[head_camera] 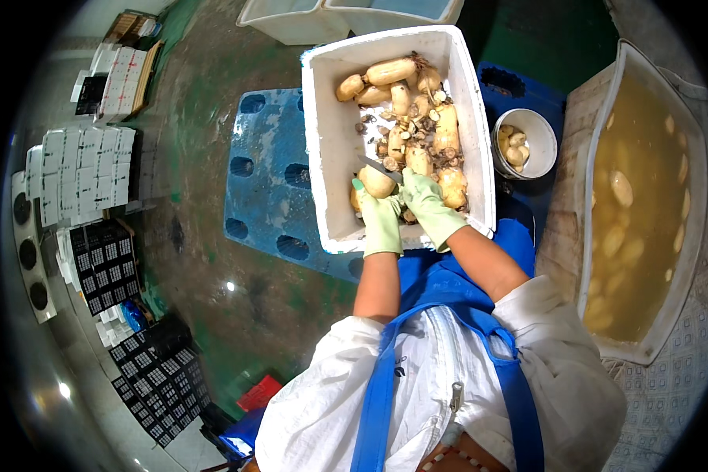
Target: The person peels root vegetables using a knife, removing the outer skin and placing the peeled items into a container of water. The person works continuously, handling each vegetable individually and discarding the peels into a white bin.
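Observation:
My left hand [381, 219], in a pale green rubber glove, grips a peeled-looking lotus root segment [376, 182] near the front of a white foam box [337, 147]. In my gloved right hand [429, 203] is a knife [380, 168], its dark blade lying across the top of that segment. The handle is hidden in the glove. Several lotus roots [391, 71] fill the box's back and right side, some with stringy, dark ends. Among them lie cut end pieces [412, 127] and dark scraps.
At the box's right, a white bucket [544, 144] holds several cut root pieces [513, 147]. Farther right, a large tub [590, 147] contains murky water with roots. A blue plastic pallet [265, 189] lies left of the box. White tubs [289, 26] stand beyond; stacked foam boxes [85, 171] line the left.

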`<state>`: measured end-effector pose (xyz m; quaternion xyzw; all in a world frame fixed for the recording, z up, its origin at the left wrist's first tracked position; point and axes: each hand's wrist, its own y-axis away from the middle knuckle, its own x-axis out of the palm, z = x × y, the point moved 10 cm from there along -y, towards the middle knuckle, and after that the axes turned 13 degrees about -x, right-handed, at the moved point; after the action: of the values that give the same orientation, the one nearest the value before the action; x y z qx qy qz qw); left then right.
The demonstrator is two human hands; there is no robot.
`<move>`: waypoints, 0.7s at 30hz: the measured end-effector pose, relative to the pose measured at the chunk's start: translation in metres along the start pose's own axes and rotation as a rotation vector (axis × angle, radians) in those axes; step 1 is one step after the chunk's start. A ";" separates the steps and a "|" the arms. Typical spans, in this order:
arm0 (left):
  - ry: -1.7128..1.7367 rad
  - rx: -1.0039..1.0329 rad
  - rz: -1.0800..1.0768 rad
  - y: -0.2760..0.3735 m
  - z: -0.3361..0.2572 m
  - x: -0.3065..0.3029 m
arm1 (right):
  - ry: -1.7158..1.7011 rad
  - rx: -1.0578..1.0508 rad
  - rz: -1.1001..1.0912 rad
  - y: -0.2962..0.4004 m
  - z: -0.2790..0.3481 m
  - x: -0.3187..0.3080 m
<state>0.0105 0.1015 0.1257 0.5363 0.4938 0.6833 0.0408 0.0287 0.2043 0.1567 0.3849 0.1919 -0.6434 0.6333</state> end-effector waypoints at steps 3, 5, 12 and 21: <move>0.058 0.037 -0.012 -0.022 -0.019 -0.029 | 0.007 0.039 -0.009 -0.009 0.000 0.012; 0.016 0.108 -0.051 -0.024 -0.033 -0.042 | 0.137 -0.104 -0.125 -0.012 0.006 0.005; 0.039 0.065 -0.028 0.004 0.000 -0.010 | 0.081 -0.173 -0.036 -0.016 -0.013 0.002; 0.008 0.092 -0.187 0.011 -0.024 -0.029 | 0.239 -0.079 0.346 0.000 -0.078 0.060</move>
<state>0.0090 0.0636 0.1152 0.4864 0.5726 0.6553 0.0781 0.0543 0.2218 0.0634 0.4604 0.2216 -0.4670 0.7217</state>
